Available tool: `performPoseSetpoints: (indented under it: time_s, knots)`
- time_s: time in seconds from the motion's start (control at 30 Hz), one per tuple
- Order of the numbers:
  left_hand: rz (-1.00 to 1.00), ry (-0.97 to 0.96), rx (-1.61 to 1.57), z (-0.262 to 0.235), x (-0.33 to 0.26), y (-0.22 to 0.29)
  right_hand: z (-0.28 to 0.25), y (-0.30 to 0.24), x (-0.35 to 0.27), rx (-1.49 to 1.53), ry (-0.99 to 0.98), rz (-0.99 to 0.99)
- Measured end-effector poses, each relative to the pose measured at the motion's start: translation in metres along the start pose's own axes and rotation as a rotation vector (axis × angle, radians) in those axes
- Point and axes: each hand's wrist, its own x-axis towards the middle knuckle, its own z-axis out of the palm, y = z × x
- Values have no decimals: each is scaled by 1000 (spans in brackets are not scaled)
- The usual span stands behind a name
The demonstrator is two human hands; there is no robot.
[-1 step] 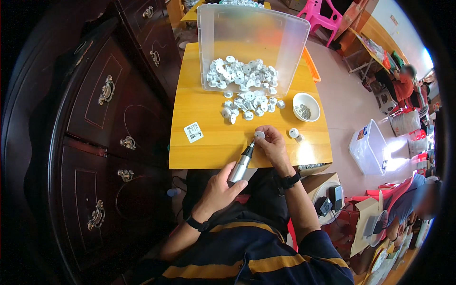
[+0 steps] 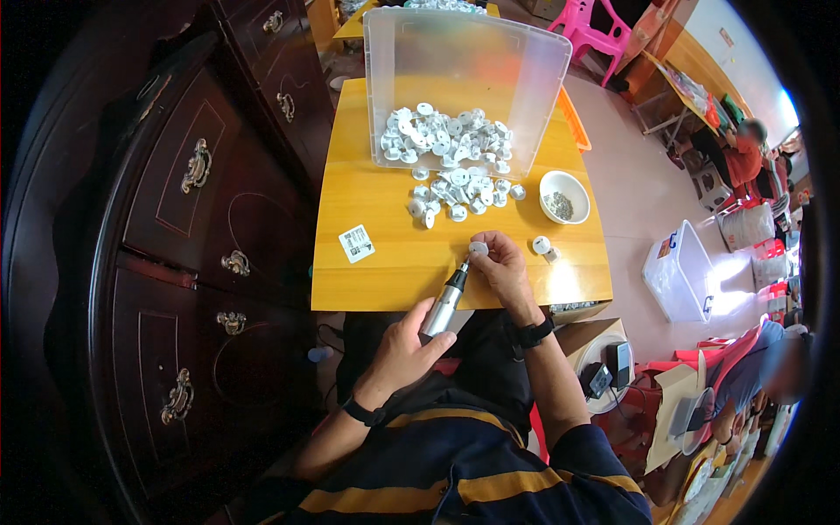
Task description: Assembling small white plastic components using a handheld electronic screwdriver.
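My left hand [image 2: 408, 346] is wrapped round a silver and black electric screwdriver [image 2: 444, 306], whose tip points up and away from me. Between the thumb and fingers of my right hand [image 2: 502, 266] is a small round white plastic part [image 2: 478, 248]. The screwdriver's tip sits right at this part; whether a screw is on it is too small to tell. Two more white parts [image 2: 542, 245] lie right of my right hand. Beyond my hands, a pile of similar white parts [image 2: 460, 191] spills from a clear plastic bin [image 2: 464, 52] tipped on its side.
On the yellow wooden table [image 2: 350, 284] stand a white bowl [image 2: 551, 181] of small metal pieces and, at left, a white printed card [image 2: 356, 244]. A dark wooden cabinet [image 2: 188, 289] lines the left. An empty clear bin [image 2: 678, 276] is on the floor at right, where other people sit.
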Motion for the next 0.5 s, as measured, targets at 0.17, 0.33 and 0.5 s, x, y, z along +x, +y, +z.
performPoseSetpoints:
  time_s: [0.17, 0.33, 0.5]
  knots:
    - [15, -9, -5, 0, 2, -3, 2, -5, 0, -46, 32, 28]
    - [-2, 7, -25, 2, 2, -4, 0, -3, 1, -76, 16, 12]
    - [-44, -18, -76, 3, 1, -12, 1, -3, 0, -67, 15, 7]
